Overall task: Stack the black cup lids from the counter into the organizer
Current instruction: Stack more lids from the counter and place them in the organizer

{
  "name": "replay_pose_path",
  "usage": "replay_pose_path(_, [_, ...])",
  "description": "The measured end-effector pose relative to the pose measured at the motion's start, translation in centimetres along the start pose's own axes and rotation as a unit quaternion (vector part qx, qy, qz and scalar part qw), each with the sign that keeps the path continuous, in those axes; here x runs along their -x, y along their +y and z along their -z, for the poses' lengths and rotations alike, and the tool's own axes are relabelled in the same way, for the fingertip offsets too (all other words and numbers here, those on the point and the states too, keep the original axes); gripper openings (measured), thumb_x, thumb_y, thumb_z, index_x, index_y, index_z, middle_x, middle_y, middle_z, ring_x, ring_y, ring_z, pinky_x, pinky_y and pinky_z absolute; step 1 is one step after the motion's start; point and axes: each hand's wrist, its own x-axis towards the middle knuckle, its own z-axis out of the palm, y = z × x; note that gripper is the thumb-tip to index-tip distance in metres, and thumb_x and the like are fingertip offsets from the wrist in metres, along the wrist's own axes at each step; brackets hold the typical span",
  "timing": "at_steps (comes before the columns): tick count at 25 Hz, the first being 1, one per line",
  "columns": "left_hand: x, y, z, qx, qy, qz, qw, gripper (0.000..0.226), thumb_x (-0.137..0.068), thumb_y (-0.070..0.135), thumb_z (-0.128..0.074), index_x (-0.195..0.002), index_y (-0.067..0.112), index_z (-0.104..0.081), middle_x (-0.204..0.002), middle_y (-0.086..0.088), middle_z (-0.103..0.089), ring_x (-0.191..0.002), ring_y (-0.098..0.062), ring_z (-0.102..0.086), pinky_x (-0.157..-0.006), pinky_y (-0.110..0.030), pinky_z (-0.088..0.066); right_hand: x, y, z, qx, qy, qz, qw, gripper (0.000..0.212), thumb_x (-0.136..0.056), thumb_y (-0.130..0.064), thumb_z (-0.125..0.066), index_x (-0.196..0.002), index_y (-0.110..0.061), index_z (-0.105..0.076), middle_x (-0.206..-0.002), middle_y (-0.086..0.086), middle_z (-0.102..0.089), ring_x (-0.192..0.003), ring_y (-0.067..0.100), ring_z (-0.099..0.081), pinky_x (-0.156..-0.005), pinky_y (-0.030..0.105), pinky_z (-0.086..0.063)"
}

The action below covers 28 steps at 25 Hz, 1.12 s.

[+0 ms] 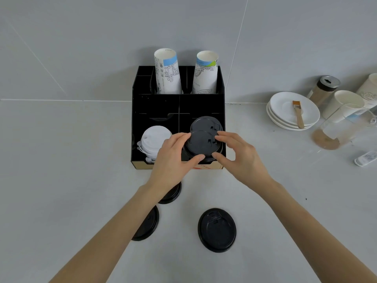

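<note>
A round black plastic cup lid [201,144] is pinched at its rim between the left hand [173,158] and the right hand [242,156], both clamped on it, directly over the front-right compartment of the black compartmented organizer [155,103]. Another black lid [206,123] is already seated in that compartment, just behind and below the held one. White lids [156,137] are kept in the front-left compartment (not to be mixed). Three loose black lids remain on the pale grey bench [61,180]: one [216,230] in the open, two [148,223] [172,194] partly hidden under the left forearm. For a clean stack, the held lid should be kept level, centred on the seated one, then lowered until nested before it is released.
</note>
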Motion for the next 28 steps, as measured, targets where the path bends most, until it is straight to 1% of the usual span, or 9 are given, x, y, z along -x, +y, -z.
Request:
replay_pose_path(3, [-1.8, 0.3, -0.3, -0.004, 0.003, -0.002, 1.000, 0.060, -0.078, 0.033, -0.064, -0.129, 0.013, -0.040, -0.134, -0.005, -0.045, -0.123, -0.019, -0.039, -0.097, -0.020, -0.025, -1.5, 0.3, 0.8, 0.009, 0.001, -0.006, 1.000, 0.039, -0.082, -0.017, -0.062, -0.119, -0.012, -0.052, -0.134, 0.001, -0.050, -0.117, 0.016, -0.050, -0.093, 0.009, -0.027])
replay_pose_path(6, [-3.5, 0.3, -0.7, -0.010, -0.002, 0.000, 1.000, 0.060, -0.079, 0.033, -0.063, -0.130, 0.012, -0.039, -0.136, -0.005, -0.044, -0.123, -0.021, -0.039, -0.097, -0.022, -0.028, -2.9, 0.7, 1.2, 0.013, -0.003, -0.016, 1.000, 0.039, -0.083, -0.018, -0.062, -0.120, -0.013, -0.052, -0.135, 0.001, -0.049, -0.115, 0.017, -0.049, -0.089, 0.008, -0.027])
replay_pose_path(10, [-5.0, -0.1, -1.3, -0.020, -0.008, 0.007, 1.000, 0.059, -0.080, 0.033, -0.061, -0.130, 0.012, -0.038, -0.137, -0.005, -0.043, -0.125, -0.020, -0.039, -0.101, -0.030, -0.033, -4.5, 1.5, 1.0, 0.027, -0.011, -0.016, 0.999, 0.039, -0.083, -0.016, -0.061, -0.121, -0.010, -0.051, -0.135, 0.004, -0.049, -0.120, 0.019, -0.049, -0.095, 0.015, -0.030])
replay_pose_path(15, [-6.3, -0.7, -2.2, -0.029, -0.016, 0.021, 0.999, 0.060, -0.081, 0.034, -0.061, -0.131, 0.012, -0.036, -0.138, -0.005, -0.042, -0.125, -0.022, -0.038, -0.102, -0.031, -0.033, -5.8, 2.5, 0.5, 0.044, -0.026, -0.029, 0.998, 0.040, -0.084, -0.016, -0.059, -0.123, -0.009, -0.049, -0.136, 0.006, -0.047, -0.121, 0.021, -0.048, -0.093, 0.011, -0.027])
replay_pose_path(17, [-6.5, -0.8, -2.7, -0.036, -0.021, 0.026, 0.999, 0.061, -0.081, 0.034, -0.060, -0.132, 0.012, -0.035, -0.139, -0.006, -0.041, -0.126, -0.023, -0.037, -0.103, -0.033, -0.033, -5.9, 2.6, 0.3, 0.056, -0.032, -0.032, 0.997, 0.041, -0.084, -0.015, -0.058, -0.124, -0.008, -0.048, -0.137, 0.007, -0.046, -0.121, 0.023, -0.048, -0.095, 0.015, -0.029])
replay_pose_path(21, [-6.6, -1.0, -3.2, -0.038, -0.017, 0.032, 0.999, 0.060, -0.082, 0.033, -0.060, -0.132, 0.012, -0.034, -0.139, -0.006, -0.040, -0.126, -0.023, -0.036, -0.104, -0.034, -0.033, -5.8, 2.6, -0.1, 0.060, -0.035, -0.043, 0.997, 0.044, -0.084, -0.014, -0.058, -0.126, -0.006, -0.045, -0.139, 0.007, -0.043, -0.118, 0.026, -0.049, -0.099, 0.029, -0.038])
replay_pose_path(25, [-6.1, -1.4, -3.5, -0.039, -0.013, 0.029, 0.999, 0.061, -0.081, 0.030, -0.061, -0.132, 0.010, -0.034, -0.139, -0.008, -0.041, -0.126, -0.024, -0.037, -0.104, -0.033, -0.033, -5.5, 2.7, -0.7, 0.070, -0.038, -0.038, 0.996, 0.046, -0.083, -0.014, -0.059, -0.126, -0.005, -0.044, -0.139, 0.009, -0.043, -0.124, 0.025, -0.045, -0.103, 0.033, -0.038])
replay_pose_path(28, [-5.9, -1.5, -3.7, -0.044, -0.012, 0.028, 0.999, 0.061, -0.082, 0.029, -0.060, -0.133, 0.010, -0.033, -0.140, -0.007, -0.040, -0.127, -0.023, -0.036, -0.104, -0.033, -0.033, -5.2, 2.8, -1.4, 0.060, -0.020, -0.044, 0.997, 0.047, -0.082, -0.012, -0.060, -0.125, -0.004, -0.044, -0.138, 0.011, -0.044, -0.126, 0.026, -0.044, -0.104, 0.036, -0.038])
